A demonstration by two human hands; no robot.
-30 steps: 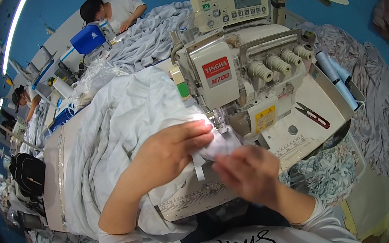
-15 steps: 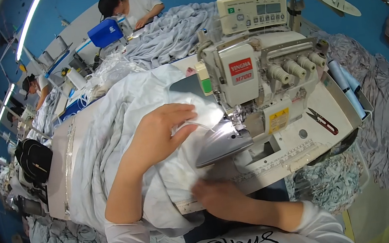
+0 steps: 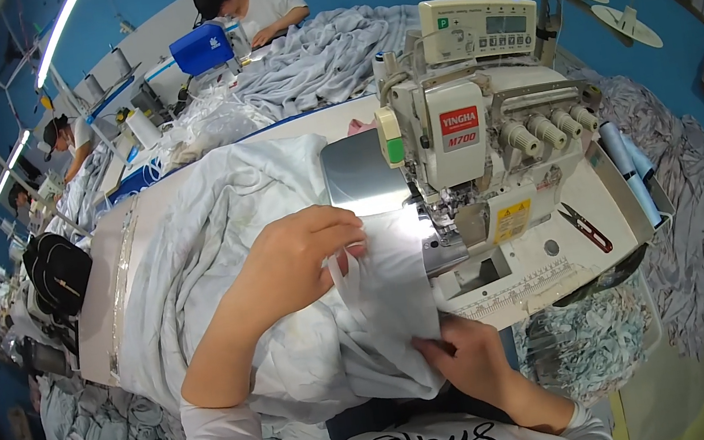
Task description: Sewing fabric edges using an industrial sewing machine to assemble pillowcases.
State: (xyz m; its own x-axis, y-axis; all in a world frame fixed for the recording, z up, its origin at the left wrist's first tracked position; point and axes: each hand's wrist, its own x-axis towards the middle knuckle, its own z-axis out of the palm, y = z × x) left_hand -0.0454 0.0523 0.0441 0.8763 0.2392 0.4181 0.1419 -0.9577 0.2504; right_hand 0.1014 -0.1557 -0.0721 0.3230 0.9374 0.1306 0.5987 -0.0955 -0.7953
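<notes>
A pale, whitish garment piece (image 3: pixel 299 353) spreads over the left of the sewing table and hangs over its front edge. My left hand (image 3: pixel 302 249) is closed on a fold of it just left of the overlock machine (image 3: pixel 456 129), with a narrow pale strip showing below the fingers. Lower and to the right, my right hand (image 3: pixel 474 351) pinches the cloth's edge near the table's front. Between my hands the cloth lies drawn out, its right edge running up to the lit presser foot area.
Thread snips (image 3: pixel 585 228) lie on the machine's right side. A control panel (image 3: pixel 480 26) tops the machine. Grey cloth heaps (image 3: pixel 673 202) stand at right, and a bin of scraps (image 3: pixel 585 340) sits below. Two other people work at machines at the far left.
My right hand has moved right and now pinches the cloth's edge. The cloth now covers much of the grey metal plate by the needle. My left hand has shifted slightly down.
</notes>
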